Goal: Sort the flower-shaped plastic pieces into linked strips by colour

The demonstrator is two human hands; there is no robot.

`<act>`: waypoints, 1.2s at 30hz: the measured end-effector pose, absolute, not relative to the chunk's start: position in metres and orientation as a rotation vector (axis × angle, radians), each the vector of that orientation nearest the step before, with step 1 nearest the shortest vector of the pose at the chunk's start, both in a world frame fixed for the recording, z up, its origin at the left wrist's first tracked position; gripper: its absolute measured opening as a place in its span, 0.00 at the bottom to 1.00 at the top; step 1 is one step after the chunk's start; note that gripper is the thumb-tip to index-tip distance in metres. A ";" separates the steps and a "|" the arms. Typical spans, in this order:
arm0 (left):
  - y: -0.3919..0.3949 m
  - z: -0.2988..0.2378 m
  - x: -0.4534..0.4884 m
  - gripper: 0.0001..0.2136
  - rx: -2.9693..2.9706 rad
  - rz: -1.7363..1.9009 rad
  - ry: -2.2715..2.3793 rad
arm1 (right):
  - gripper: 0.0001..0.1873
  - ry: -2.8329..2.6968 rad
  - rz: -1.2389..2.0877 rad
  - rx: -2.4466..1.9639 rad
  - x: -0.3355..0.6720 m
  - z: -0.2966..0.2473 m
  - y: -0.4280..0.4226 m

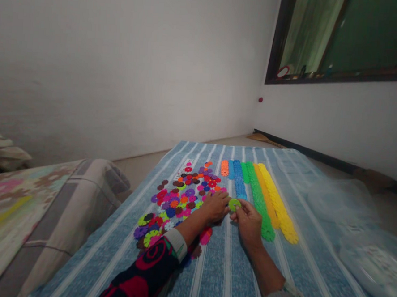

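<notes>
Between the thumb and fingers of my right hand (250, 222) is a lime-green notched plastic disc (234, 205). My left hand (215, 207) is at the right edge of a loose pile of multicoloured notched discs (174, 204), its fingers bent together close to the lime-green disc. What those fingertips hold, if anything, is hidden. To the right of the pile lie overlapping rows of discs sorted by colour: a short orange row (224, 168), blue rows (239, 180), green rows (259, 206), a yellow-orange row (268, 193) and a long yellow row (279, 205).
A blue-and-white striped cloth (207, 283) covers the table. Clear plastic bags (373, 262) lie along the right side. To the left stands a surface draped with a patterned cloth (77, 195). A white wall rises behind, with a dark-framed window (346, 36) at upper right.
</notes>
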State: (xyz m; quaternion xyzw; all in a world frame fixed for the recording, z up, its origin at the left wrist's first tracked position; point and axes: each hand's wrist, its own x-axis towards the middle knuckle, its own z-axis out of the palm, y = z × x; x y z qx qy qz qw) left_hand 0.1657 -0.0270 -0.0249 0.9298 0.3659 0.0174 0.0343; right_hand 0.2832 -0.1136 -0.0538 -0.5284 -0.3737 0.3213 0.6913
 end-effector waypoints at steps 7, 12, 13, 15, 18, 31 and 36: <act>-0.039 -0.021 0.140 0.14 2.869 0.045 1.333 | 0.22 -0.824 0.728 -1.204 0.281 -0.051 -0.115; -0.046 -0.018 0.131 0.14 2.819 0.023 1.583 | 0.22 -0.853 0.725 -1.212 0.281 -0.052 -0.115; -0.046 -0.018 0.131 0.14 2.832 0.038 1.571 | 0.22 -0.853 0.727 -1.211 0.281 -0.053 -0.115; -0.042 -0.019 0.134 0.13 2.860 0.067 1.507 | 0.21 -0.851 0.733 -1.204 0.281 -0.053 -0.114; -0.031 -0.022 0.145 0.12 2.868 0.101 1.423 | 0.20 -0.856 0.745 -1.197 0.279 -0.053 -0.114; 0.027 -0.026 0.179 0.15 2.903 0.128 1.354 | 0.16 -0.953 0.772 -1.192 0.267 -0.058 -0.116; 0.028 -0.027 0.168 0.15 2.926 0.125 1.359 | 0.16 -0.948 0.832 -1.159 0.259 -0.061 -0.117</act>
